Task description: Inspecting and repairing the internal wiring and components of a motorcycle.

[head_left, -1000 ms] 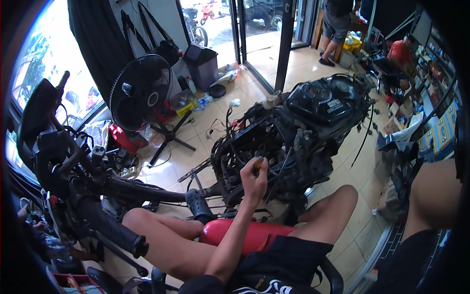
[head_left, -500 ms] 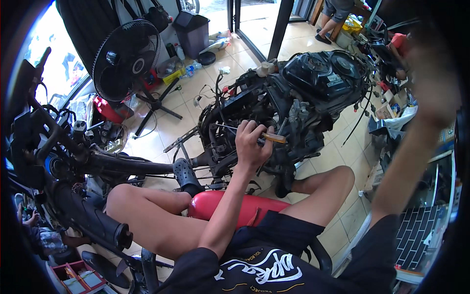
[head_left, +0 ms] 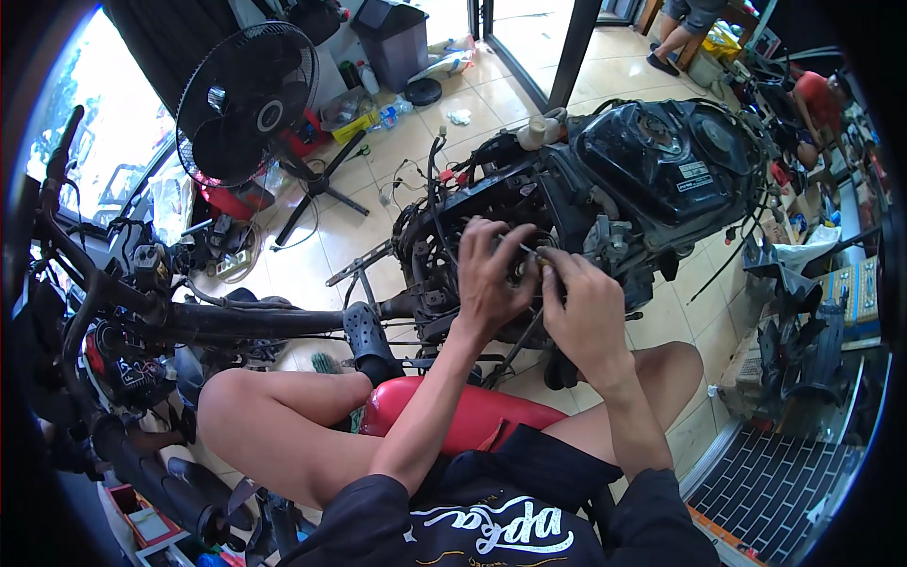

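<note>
Both the left hand (head_left: 484,283) and the right hand (head_left: 590,307) are raised over the near side of a partly stripped motorcycle frame (head_left: 427,269), their fingertips close together. The left hand has its fingers bent and spread apart, the back of the hand uppermost; whether it grips anything cannot be told. The right hand brings its thumb and forefinger together just beside the left; what lies between them is too small and too much covered to tell. A thin pale sliver (head_left: 529,249) shows in the gap between the hands, its short visible length slanting from upper left to lower right; both its ends are hidden.

The motorcycle frame lies on the far side of the person's legs, its long axis running obliquely from the nearer left to the farther right. A glossy black tank (head_left: 624,156) caps the farther, right-hand end, and loose cables (head_left: 713,274) hang from that end. To the left, a long dark tube (head_left: 255,321) lies nearly level across the view, its right end near the frame. A red rounded piece (head_left: 510,408) lies crosswise between the legs, sloping slightly down to the right. A black standing fan (head_left: 236,142) is beyond, at the upper left.
</note>
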Demonstrator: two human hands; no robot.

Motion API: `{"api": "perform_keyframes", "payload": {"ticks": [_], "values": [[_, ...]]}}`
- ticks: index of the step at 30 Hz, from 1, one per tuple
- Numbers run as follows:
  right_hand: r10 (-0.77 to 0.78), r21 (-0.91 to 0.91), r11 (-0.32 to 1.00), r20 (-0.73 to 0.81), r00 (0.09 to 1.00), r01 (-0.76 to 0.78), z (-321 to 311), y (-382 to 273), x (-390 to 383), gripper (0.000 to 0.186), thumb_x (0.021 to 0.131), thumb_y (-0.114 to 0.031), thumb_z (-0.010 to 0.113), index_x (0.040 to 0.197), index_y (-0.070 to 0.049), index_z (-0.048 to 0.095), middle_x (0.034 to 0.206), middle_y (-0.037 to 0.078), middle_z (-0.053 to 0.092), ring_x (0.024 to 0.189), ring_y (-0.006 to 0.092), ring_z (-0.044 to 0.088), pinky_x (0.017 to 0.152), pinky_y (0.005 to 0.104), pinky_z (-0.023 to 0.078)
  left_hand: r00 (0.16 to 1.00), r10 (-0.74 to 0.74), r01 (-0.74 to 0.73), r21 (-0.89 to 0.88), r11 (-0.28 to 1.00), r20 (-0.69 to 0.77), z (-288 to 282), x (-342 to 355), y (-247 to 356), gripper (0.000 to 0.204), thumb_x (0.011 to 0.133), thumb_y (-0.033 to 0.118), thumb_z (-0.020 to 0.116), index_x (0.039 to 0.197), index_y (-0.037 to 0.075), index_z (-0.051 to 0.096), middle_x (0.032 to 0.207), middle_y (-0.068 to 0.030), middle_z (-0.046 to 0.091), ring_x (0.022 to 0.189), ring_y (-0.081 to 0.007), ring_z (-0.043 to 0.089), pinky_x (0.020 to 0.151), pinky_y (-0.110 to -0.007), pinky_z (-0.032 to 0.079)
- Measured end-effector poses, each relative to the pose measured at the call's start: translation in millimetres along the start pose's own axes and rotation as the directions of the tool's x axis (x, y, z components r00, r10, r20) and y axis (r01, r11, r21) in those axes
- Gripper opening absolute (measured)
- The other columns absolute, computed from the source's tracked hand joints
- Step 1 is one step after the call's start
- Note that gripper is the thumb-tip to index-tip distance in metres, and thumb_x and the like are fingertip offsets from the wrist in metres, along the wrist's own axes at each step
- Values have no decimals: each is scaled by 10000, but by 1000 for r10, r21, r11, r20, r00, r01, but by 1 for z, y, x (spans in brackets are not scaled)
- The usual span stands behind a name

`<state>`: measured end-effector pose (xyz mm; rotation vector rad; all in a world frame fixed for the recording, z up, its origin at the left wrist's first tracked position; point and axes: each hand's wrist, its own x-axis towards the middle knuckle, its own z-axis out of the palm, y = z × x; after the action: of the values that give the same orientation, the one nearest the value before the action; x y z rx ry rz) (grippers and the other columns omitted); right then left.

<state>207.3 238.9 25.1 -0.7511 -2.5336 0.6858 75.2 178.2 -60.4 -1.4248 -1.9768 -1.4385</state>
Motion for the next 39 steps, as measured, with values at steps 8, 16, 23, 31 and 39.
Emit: {"api": "perform_keyframes", "payload": {"ticks": [8, 16, 23, 31, 39], "values": [[-37, -76, 997, -50, 998, 33, 1, 26, 5, 303, 891, -48, 612, 1182, 7, 680, 878, 158, 660, 815, 332, 640, 729, 418, 529, 515, -854, 817, -258, 516, -78, 14, -48, -114, 314, 975, 252, 624, 1121, -25, 643, 994, -141, 665, 891, -182, 613, 803, -318, 492], [-84, -177, 979, 106, 991, 102, -2, 8, 8, 356, 877, -31, 626, 1230, -7, 663, 884, 127, 631, 833, 290, 610, 722, 394, 525, 487, -866, 747, -566, 348, 111, 22, -38, -148, 257, 1041, 254, 542, 1084, 10, 608, 840, -33, 602, 645, -125, 541, 607, -285, 467], [22, -68, 997, 31, 999, -20, -1, 3, -7, 357, 922, -30, 588, 1273, -15, 648, 923, 141, 657, 815, 305, 629, 715, 396, 521, 484, -844, 612, -779, 137, 233, 5, -11, -112, 162, 1089, 276, 467, 1151, 131, 502, 713, 40, 413, 511, -39, 377, 407, -208, 312], [430, 861, 300, 261, 864, -410, -37, 33, -57, 405, 1032, -124, 535, 1424, -23, 544, 1060, 109, 681, 816, 128, 653, 578, 229, 502, 675, -719, 457, -860, 228, 169, -57, 31, -57, 257, 1098, 272, 433, 1158, 77, 589, 759, 20, 465, 592, -62, 451, 534, -216, 411], [278, 827, 41, 530, 801, -561, -19, 9, -71, 353, 952, -125, 524, 1293, -34, 538, 947, 72, 595, 724, 134, 570, 574, 247, 460, 889, -454, 323, -790, 522, 64, -118, 60, -17, 342, 1097, 292, 441, 1179, 4, 605, 767, 23, 450, 647, -65, 403, 581, -227, 351]]}}
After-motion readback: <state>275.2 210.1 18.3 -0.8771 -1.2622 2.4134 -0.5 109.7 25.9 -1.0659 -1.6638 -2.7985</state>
